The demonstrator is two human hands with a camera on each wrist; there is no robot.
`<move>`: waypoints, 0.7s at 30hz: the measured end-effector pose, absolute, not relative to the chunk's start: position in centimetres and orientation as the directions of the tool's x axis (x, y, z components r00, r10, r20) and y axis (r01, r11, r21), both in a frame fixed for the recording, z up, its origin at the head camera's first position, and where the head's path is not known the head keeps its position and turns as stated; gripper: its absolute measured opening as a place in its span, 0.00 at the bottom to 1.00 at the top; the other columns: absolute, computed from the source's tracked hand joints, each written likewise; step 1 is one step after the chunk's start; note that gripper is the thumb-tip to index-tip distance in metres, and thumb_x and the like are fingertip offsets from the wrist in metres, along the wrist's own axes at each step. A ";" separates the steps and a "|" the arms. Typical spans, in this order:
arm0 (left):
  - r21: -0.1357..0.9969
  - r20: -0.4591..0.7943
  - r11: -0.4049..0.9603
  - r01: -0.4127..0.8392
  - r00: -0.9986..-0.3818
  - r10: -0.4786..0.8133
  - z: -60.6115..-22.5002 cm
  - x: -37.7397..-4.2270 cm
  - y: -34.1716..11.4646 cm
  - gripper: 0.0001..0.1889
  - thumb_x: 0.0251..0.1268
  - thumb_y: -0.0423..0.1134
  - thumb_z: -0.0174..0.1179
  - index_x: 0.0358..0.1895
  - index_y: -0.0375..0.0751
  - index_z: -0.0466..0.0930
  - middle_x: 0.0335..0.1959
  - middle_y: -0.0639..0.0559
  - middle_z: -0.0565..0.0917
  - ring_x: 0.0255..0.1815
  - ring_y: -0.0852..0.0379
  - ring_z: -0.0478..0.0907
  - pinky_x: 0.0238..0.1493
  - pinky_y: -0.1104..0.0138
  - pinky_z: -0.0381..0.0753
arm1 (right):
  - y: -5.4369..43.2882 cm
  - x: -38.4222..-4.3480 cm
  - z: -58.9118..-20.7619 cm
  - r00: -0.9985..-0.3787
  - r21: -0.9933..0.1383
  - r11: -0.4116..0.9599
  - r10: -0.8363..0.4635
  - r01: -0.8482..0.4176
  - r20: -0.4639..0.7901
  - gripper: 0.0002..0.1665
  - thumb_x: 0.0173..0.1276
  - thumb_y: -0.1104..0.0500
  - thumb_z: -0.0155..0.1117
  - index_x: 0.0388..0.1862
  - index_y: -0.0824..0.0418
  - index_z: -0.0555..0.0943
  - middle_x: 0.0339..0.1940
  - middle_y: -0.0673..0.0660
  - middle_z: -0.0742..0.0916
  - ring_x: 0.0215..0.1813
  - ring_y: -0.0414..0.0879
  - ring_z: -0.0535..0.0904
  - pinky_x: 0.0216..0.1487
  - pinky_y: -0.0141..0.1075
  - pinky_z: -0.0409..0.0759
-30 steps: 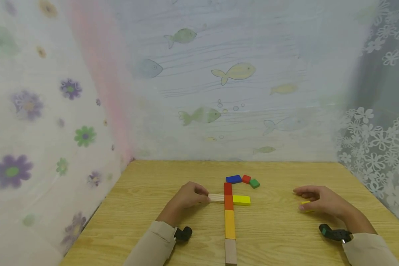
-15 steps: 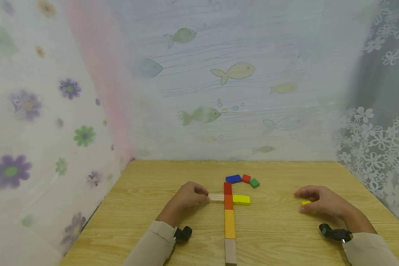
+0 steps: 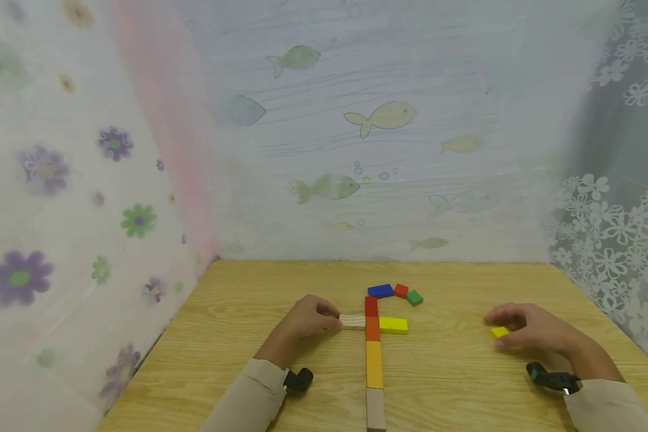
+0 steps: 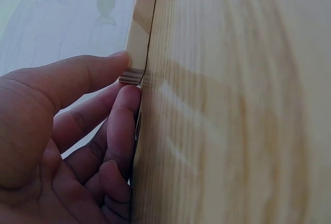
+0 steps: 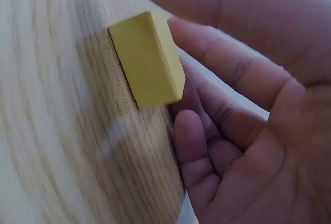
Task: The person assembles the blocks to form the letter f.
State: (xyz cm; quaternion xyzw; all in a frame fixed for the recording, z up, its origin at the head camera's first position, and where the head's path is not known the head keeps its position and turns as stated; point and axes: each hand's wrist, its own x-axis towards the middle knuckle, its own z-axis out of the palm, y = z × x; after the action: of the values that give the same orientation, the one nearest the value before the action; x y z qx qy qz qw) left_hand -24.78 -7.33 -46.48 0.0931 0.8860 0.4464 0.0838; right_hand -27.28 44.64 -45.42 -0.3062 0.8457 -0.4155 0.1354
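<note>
My left hand (image 3: 308,317) pinches the end of a pale striped wooden block (image 3: 353,321), thumb on one face and index finger at its end. That block's other end meets the side of a red block (image 3: 372,329) in a line of blocks. On the right, my right hand (image 3: 537,327) curves loosely around a small yellow block (image 3: 499,332) lying on the table. In the right wrist view this yellow block (image 5: 145,63) shows whole on its near faces, with the thumb above it and the fingers bent behind it, not closed on it.
The line continues with another red block (image 3: 371,306), an orange block (image 3: 374,364) and a beige block (image 3: 375,409). A longer yellow block (image 3: 393,325) adjoins its right side. Blue (image 3: 380,291), red (image 3: 401,290) and green (image 3: 414,297) blocks curve away at its far end.
My right hand has shifted slightly to the right, and more of the small yellow block shows beside its fingers. The left hand and the line of blocks stay as they were.
</note>
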 end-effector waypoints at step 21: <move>0.806 -0.071 0.585 0.087 -0.968 0.242 -46.6 -24.8 -7.4 0.13 0.64 0.47 0.73 0.49 0.48 0.90 0.48 0.53 0.87 0.48 0.54 0.81 0.51 0.55 0.84 | 45.5 -26.8 -44.7 -0.809 -0.738 0.572 -0.585 -0.359 -0.059 0.24 0.67 0.62 0.73 0.58 0.72 0.81 0.45 0.53 0.86 0.40 0.35 0.78 0.40 0.31 0.79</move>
State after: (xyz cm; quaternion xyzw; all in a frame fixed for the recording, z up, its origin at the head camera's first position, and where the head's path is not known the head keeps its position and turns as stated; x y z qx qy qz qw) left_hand -24.84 -7.41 -46.58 0.0931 0.8859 0.4460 0.0868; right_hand -26.76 45.54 -44.71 -0.2701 0.8737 -0.3759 0.1499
